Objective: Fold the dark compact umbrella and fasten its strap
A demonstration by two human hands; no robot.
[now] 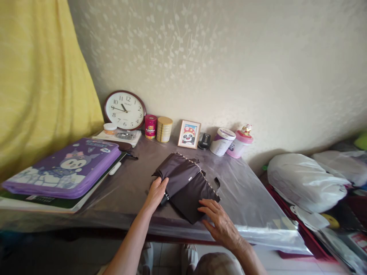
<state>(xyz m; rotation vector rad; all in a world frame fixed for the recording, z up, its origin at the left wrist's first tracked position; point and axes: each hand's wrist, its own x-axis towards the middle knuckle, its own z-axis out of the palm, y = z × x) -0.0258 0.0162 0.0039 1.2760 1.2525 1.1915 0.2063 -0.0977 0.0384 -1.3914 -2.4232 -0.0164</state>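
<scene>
A dark folding umbrella (183,179) with a checked trim lies collapsed on the table, its loose fabric panels laid in folds. A small black strap (217,184) sticks up beside its right edge. My left hand (157,192) is closed on the umbrella's left side, near a striped bit of trim; part of its grip is hidden. At the lower right corner of the fabric, my right hand (219,221) lies with fingers apart, the fingertips touching the cloth.
The table (246,194) has a clear plastic cover. On the left, a purple case (65,168) lies on books. A clock (125,110), tins, a picture frame (189,134) and tubs line the wall. White bags (306,181) stand right of the table.
</scene>
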